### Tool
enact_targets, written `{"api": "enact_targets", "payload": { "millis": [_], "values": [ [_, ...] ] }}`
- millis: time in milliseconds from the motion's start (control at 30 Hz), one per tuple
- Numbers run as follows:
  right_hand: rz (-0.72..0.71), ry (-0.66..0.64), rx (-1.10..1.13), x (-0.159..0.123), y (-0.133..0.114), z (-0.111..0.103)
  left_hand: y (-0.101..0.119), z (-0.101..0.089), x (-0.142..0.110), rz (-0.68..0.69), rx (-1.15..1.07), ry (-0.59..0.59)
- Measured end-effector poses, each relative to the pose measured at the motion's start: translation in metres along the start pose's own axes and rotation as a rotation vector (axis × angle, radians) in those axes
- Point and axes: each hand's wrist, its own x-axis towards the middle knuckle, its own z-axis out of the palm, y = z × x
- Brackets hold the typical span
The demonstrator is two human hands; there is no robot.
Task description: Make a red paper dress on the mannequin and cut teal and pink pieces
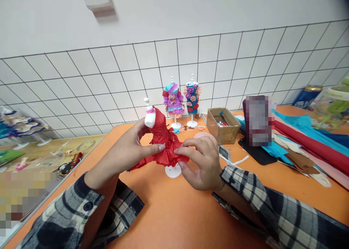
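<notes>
Well in from the left edge of the bench (174, 212), the left hand (131, 145) grips the tilted red dress (159, 127) around its waist while the right hand (202, 161) pinches its hem — ruffle-shaping, seemingly — and the next adjustment calls for a light touch.

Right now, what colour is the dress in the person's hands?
The dress is red, best seen in the head view.

1 head-worn camera looks forward and down, close over the table (169, 209), facing the wall (196, 9).
</notes>
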Motion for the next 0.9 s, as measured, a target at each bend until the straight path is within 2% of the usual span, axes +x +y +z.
{"api": "enact_targets", "payload": {
  "millis": [167,267,433,567,767,900],
  "values": [
    [-0.039,-0.089,-0.027,-0.003,0.001,0.001,0.001,0.002,0.000,0.015,-0.016,0.015],
    [-0.019,-0.031,0.061,0.000,0.000,-0.002,-0.001,0.001,0.001,0.014,-0.045,-0.002],
    [0.182,0.058,0.160,0.011,0.002,-0.003,-0.001,0.001,0.002,0.010,-0.145,-0.064],
    [0.359,-0.015,0.161,0.018,0.007,0.001,0.004,0.005,0.001,0.005,-0.207,-0.112],
    [0.495,-0.139,0.168,0.022,0.001,0.003,0.008,0.006,-0.001,0.011,-0.209,-0.136],
    [0.645,-0.149,0.326,0.022,-0.002,0.007,0.007,0.006,-0.002,0.010,-0.244,-0.146]
  ]
}}
